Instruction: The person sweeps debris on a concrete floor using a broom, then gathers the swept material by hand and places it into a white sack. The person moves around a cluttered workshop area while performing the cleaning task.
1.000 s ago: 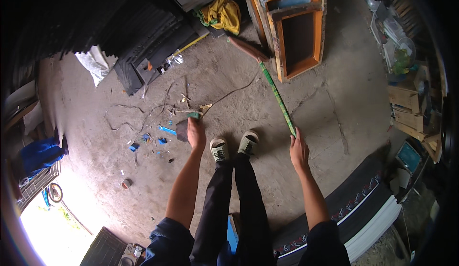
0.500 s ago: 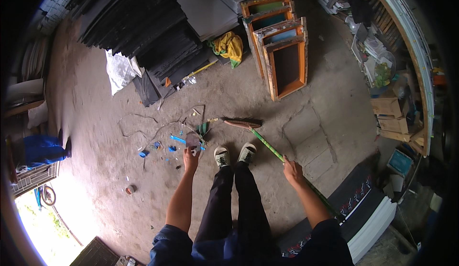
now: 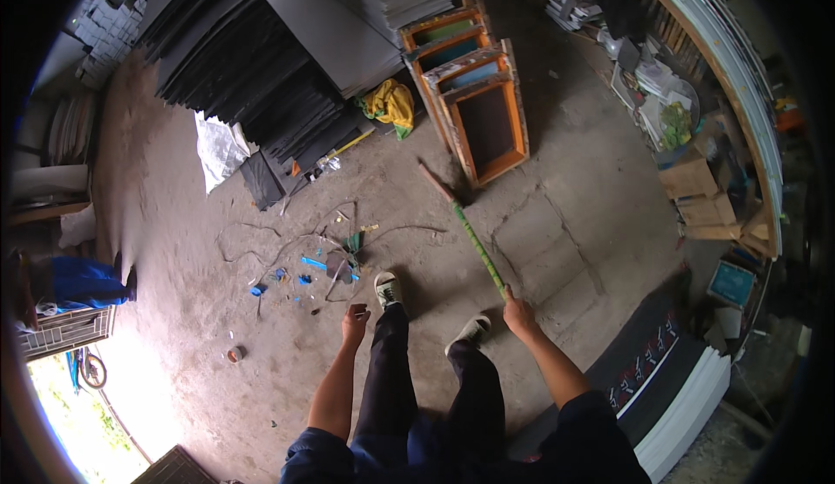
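Note:
My right hand [image 3: 520, 312] is wrapped round the green handle of a broom [image 3: 477, 245]. The broom's narrow reddish-brown head [image 3: 437, 181] points away from me, close to the wooden frames. My left hand [image 3: 356, 317] hangs over the floor with curled fingers. A small thin white stick, too small to make out exactly, shows at its fingertips. Beyond that hand lies a loose heap of litter: a dark flat piece [image 3: 339, 265], a blue strip [image 3: 313, 263], a green scrap [image 3: 353, 241], blue bits [image 3: 258, 290] and long thin strands [image 3: 409, 229].
Several orange-edged wooden frames [image 3: 502, 170] lean together ahead. Stacked dark sheets [image 3: 252, 58], a white sack [image 3: 219, 149] and a yellow-green cloth [image 3: 391, 108] are at the far left. Cardboard boxes [image 3: 696, 193] stand right; a sheet stack [image 3: 687, 406] lies near right. A small round container [image 3: 235, 354] is at left.
The broom head has swung away from me, from beside my shoes toward the frames. My left hand has drawn back from the dark piece. My feet have moved apart, the right one nearer me.

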{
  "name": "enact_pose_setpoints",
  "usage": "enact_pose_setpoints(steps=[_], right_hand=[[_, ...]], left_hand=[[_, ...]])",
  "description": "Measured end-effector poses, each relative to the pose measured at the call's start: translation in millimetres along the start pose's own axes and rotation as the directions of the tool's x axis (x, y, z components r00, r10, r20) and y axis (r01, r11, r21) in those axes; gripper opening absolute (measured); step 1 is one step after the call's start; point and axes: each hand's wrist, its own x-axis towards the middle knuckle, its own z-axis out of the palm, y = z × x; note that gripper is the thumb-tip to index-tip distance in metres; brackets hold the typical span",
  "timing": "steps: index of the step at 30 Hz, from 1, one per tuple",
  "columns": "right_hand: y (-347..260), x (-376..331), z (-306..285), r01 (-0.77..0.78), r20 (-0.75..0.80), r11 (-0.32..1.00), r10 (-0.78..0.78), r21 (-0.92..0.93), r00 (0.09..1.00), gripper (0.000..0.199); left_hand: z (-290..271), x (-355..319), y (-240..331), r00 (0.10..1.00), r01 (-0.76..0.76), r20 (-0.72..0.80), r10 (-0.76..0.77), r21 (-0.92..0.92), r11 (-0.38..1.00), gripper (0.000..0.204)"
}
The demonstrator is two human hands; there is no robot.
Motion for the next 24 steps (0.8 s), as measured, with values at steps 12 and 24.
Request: enact_pose_setpoints(steps=[12,24], right_hand=[[204.9,-160.4,-47.0,-0.177,0.111,0.775,0.138,0.607,0.984,0.048],[303.4,-115.9,-76.6,-0.193,-0.202,0.771,0.384,0.606,0.901,0.025]], left_hand=[[125.1,-103.3,146.4,0.984,-0.091,0.155,0.085,0.032,0.995,0.026],[197.2,-46.9,252.5,0.919,-0.256,0.282,0.276,-0.108,0.961,0.021]])
